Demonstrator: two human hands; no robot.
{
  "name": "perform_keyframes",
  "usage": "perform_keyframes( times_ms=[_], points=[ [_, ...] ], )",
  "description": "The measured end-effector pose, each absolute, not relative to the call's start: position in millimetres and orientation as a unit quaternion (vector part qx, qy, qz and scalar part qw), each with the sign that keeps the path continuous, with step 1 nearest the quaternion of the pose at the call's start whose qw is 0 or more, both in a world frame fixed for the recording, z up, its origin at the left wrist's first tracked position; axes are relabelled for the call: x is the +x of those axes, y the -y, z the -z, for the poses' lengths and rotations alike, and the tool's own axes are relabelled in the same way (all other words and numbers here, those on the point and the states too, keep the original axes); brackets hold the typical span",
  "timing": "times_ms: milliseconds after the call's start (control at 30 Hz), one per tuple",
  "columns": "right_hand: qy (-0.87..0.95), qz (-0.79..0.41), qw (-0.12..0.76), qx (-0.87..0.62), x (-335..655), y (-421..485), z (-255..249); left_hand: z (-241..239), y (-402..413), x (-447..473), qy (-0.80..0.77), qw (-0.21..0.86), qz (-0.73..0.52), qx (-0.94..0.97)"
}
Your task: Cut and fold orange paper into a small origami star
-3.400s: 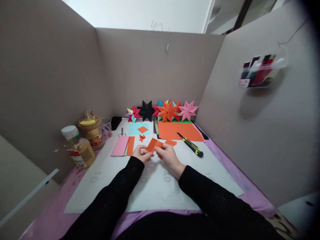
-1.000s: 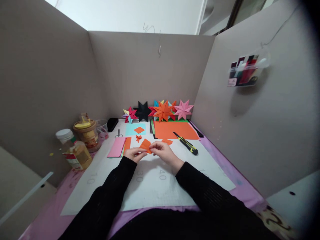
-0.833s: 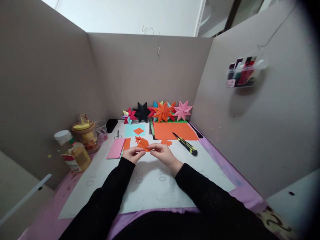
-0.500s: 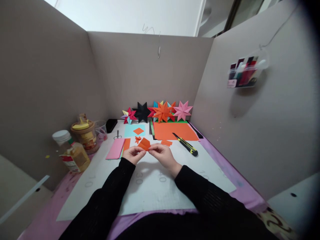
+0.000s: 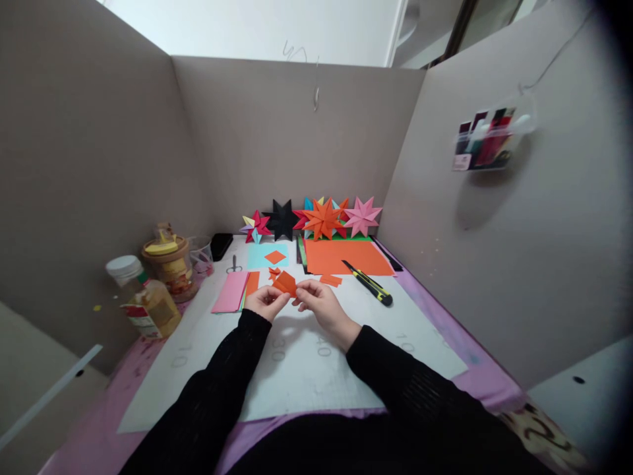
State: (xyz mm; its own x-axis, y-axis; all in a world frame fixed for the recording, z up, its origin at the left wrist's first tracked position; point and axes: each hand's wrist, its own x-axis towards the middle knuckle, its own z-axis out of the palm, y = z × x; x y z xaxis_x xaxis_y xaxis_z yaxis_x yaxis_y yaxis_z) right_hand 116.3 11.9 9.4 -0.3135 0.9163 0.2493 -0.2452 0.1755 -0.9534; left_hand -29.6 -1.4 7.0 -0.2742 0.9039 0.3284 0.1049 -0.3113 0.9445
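Observation:
A small folded piece of orange paper (image 5: 285, 282) is pinched between both my hands, a little above the white cutting mat (image 5: 306, 356). My left hand (image 5: 266, 302) grips its lower left edge with closed fingers. My right hand (image 5: 319, 300) pinches its right side with thumb and forefinger. Small orange folded pieces (image 5: 273, 271) and scraps (image 5: 330, 280) lie just beyond my hands. Both arms are in black sleeves.
Paper stars (image 5: 321, 219) line the back wall. Large orange sheets (image 5: 346, 257), a light blue sheet (image 5: 267, 256), a pink paper stack (image 5: 231, 291), a yellow-black utility knife (image 5: 368, 283), scissors (image 5: 234, 266), a bottle (image 5: 146, 300) and jar (image 5: 171, 264) surround me. Cardboard walls enclose three sides.
The orange paper went from a wider flat sheet to a smaller folded shape. My hands stayed together over the mat, shifting their pinch slightly.

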Motion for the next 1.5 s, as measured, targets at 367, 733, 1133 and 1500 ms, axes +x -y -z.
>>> perform_keyframes(
  times_ms=[367, 733, 1133, 1500],
  points=[
    [0.630, -0.503, 0.465, -0.367, 114.1, -9.1, -3.9, 0.7, -4.8, -33.4, -0.507, 0.328, -0.601, 0.524],
    [0.655, -0.444, 0.471, -0.390, 112.7, -2.5, -10.0, -0.7, -3.4, -29.2, -0.495, 0.331, -0.605, 0.529],
    [0.723, -0.382, 0.429, -0.384, 119.2, -4.6, -12.8, 2.2, -6.1, -32.8, -0.423, 0.405, -0.618, 0.525],
    [0.696, -0.415, 0.461, -0.361, 122.4, -11.8, -11.1, 5.5, 0.0, -26.5, -0.472, 0.424, -0.511, 0.580]
  ],
)
